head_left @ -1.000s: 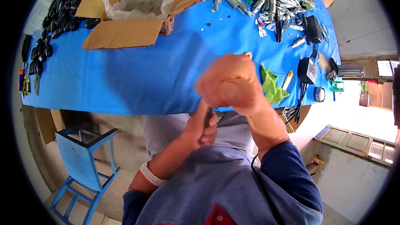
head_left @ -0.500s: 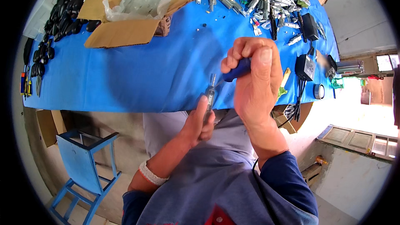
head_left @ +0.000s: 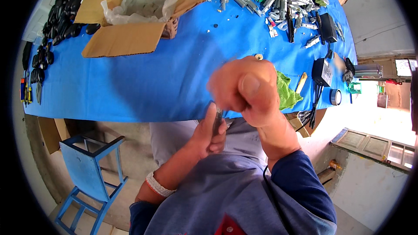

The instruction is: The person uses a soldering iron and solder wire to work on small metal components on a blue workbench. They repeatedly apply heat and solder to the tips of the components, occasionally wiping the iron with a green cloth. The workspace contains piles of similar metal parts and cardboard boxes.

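Grey slim piece (head_left: pixel 217 121), grasped in the left hand (head_left: pixel 209 135) at the near edge of the desk (head_left: pixel 78 78). Right hand (head_left: pixel 248 89) clenched just beyond; whether around anything, I cannot tell. Judged light, stiff, perhaps brittle; best held along its sides.

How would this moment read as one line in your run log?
left hand: holding slim grey part | right hand: curled shut, blurred, contents hidden | nearby: green cloth, open carton

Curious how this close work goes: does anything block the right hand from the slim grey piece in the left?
Nothing visible does: the right hand overlaps the far end of the slim grey piece, hiding any contact. The green cloth lies to that hand's right.
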`<state>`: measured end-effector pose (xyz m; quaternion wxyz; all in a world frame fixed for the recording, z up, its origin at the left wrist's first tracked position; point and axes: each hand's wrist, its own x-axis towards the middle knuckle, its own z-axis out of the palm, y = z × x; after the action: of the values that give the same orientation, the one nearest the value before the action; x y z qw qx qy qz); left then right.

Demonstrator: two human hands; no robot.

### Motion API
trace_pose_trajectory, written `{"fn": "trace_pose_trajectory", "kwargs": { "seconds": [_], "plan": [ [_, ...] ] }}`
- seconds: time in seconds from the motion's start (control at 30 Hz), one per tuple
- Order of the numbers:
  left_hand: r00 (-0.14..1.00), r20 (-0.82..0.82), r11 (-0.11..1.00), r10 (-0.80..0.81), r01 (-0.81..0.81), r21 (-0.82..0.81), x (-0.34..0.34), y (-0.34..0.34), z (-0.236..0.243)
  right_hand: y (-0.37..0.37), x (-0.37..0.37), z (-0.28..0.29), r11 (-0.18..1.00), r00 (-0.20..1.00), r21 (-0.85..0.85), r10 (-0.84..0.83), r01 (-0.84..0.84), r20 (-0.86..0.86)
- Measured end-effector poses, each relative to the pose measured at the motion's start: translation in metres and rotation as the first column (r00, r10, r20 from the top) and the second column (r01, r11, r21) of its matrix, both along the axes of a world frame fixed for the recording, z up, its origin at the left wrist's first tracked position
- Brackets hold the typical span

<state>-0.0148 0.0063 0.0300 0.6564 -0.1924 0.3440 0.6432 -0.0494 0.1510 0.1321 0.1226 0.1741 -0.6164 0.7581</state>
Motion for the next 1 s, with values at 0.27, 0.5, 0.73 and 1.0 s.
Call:
{"fn": "trace_pose_trajectory", "kwargs": {
  "seconds": [0.27, 0.5, 0.73, 1.0],
  "plan": [
    [0.995, -0.100, 1.000, 0.020, -0.019, 0.008, 0.004, 0.004, -0.008, 0.007, 0.003, 0.004, 0.972, 0.959, -0.101, -0.186, 0.211, 0.213],
    [0.981, -0.194, 1.000, -0.011, 0.005, -0.029, 0.006, 0.004, -0.017, 0.038, 0.038, -0.005, 0.912, 0.993, -0.408, -0.085, 0.046, -0.079],
    [0.977, -0.213, 1.000, -0.012, 0.006, -0.026, 0.007, 0.004, -0.015, 0.044, 0.056, 0.000, 0.911, 0.978, -0.391, -0.185, 0.134, -0.097],
    [0.967, -0.249, 0.999, -0.045, 0.040, -0.024, 0.008, 0.003, -0.020, 0.036, 0.057, -0.002, 0.905, 0.975, -0.389, -0.213, 0.172, -0.065]
  ]
}}
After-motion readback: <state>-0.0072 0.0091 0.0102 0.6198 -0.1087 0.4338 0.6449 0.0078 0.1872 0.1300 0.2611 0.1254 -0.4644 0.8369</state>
